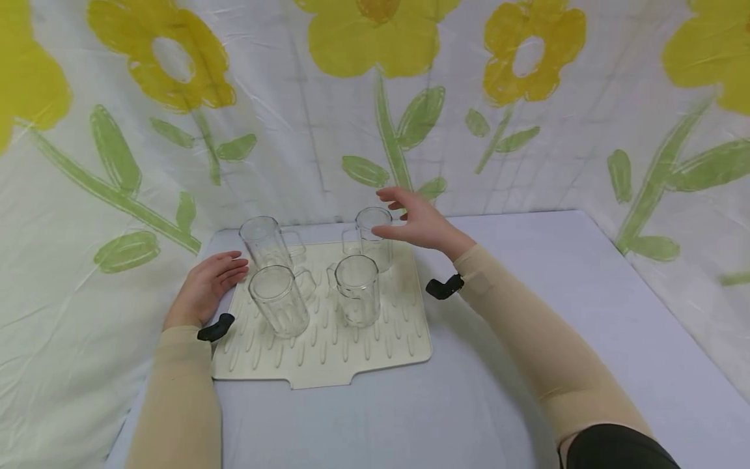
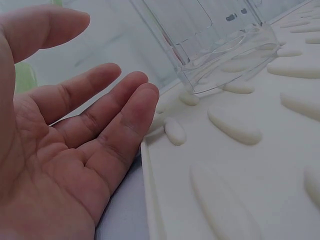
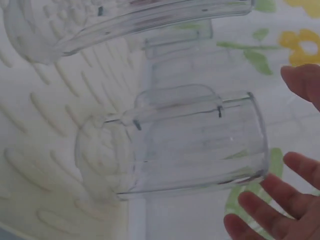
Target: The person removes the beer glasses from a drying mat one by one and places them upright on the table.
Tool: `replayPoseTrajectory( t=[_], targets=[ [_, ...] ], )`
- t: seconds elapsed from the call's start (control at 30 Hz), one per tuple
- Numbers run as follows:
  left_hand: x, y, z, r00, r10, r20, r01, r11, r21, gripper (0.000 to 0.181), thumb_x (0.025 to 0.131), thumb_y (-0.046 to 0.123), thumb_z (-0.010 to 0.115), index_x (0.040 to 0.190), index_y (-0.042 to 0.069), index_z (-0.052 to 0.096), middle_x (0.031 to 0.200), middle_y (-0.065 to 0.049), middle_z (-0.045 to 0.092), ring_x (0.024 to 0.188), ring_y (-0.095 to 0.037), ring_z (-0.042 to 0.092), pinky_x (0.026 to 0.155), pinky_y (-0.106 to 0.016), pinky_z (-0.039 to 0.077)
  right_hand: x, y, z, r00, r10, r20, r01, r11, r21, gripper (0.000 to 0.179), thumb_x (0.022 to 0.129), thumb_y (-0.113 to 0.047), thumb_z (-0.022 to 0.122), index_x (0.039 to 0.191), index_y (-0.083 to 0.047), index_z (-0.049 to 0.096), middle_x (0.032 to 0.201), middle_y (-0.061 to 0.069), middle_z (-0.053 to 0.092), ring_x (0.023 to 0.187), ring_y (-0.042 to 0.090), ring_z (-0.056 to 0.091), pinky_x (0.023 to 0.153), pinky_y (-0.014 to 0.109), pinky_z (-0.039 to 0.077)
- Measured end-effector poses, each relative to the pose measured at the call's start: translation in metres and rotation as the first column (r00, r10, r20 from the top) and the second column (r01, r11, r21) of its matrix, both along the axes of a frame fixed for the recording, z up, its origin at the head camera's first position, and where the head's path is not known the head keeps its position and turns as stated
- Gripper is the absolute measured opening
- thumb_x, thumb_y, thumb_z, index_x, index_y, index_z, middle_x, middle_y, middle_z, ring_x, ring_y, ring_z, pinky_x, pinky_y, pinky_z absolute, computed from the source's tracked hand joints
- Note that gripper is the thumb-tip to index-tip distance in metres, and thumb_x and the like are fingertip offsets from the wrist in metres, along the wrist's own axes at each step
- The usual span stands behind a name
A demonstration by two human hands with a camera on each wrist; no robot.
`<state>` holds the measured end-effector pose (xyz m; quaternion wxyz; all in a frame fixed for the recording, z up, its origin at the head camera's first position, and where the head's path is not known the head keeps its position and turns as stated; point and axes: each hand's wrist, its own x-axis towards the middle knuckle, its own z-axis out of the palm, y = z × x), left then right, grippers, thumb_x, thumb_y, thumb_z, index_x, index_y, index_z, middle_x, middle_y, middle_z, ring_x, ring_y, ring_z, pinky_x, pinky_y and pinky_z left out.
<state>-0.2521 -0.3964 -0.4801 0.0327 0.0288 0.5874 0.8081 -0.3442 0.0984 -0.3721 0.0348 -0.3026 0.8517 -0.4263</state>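
Note:
Clear glass mugs stand upright on a cream ridged drying mat (image 1: 328,365), two in the left column and two in the right. My right hand (image 1: 418,220) is at the rim of the back right mug (image 1: 375,244), thumb and fingers spread apart; the right wrist view shows its fingertips (image 3: 250,202) close by that mug's (image 3: 190,145) rim. Beside the mat's left edge, my left hand (image 1: 212,283) lies with relaxed fingers, near the back left mug (image 1: 266,244). The front left mug (image 1: 281,303) and front right mug (image 1: 359,293) have their handles turned toward each other.
The mat lies on a table with a pale cloth (image 1: 527,260). A white curtain (image 1: 281,130) with yellow flowers hangs along the back and sides. Each wrist carries a small black mount (image 1: 445,287).

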Motion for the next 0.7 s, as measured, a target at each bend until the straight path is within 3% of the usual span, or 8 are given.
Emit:
replayPoseTrajectory(
  t=[0.2, 0.4, 0.7],
  targets=[
    [-0.002, -0.001, -0.002, 1.0, 0.002, -0.01, -0.003, 1.0, -0.013, 0.025, 0.118, 0.015, 0.058, 0.14, 0.005, 0.062, 0.124, -0.005, 0.078, 0.12, -0.015, 0.076, 0.104, -0.025, 0.063, -0.01, -0.01, -0.014, 0.999, 0.022, 0.029, -0.024, 0.998, 0.053, 0.094, 0.091, -0.049, 0.091, 0.169, -0.023, 0.044, 0.169, 0.004, 0.051, 0.151, 0.027, 0.052, 0.12, 0.055, 0.051],
    [-0.002, 0.001, -0.001, 1.0, 0.019, -0.007, -0.019, 0.999, -0.048, 0.031, 0.117, 0.018, 0.061, 0.143, 0.002, 0.06, 0.125, -0.004, 0.078, 0.12, -0.015, 0.076, 0.104, -0.024, 0.063, -0.011, -0.012, -0.022, 0.998, 0.036, 0.046, -0.039, 0.996, 0.074, 0.097, 0.09, -0.046, 0.093, 0.17, -0.024, 0.043, 0.171, 0.001, 0.049, 0.154, 0.028, 0.049, 0.118, 0.053, 0.052],
    [-0.001, 0.0, -0.001, 1.0, 0.012, -0.015, -0.013, 0.999, -0.038, 0.028, 0.117, 0.017, 0.06, 0.141, 0.003, 0.061, 0.123, -0.004, 0.079, 0.117, -0.014, 0.077, 0.103, -0.024, 0.064, -0.01, -0.017, -0.027, 0.998, 0.016, 0.058, -0.021, 0.997, 0.073, 0.088, 0.092, -0.041, 0.093, 0.166, -0.03, 0.048, 0.162, 0.001, 0.055, 0.136, 0.027, 0.056, 0.102, 0.047, 0.058]
  ],
)
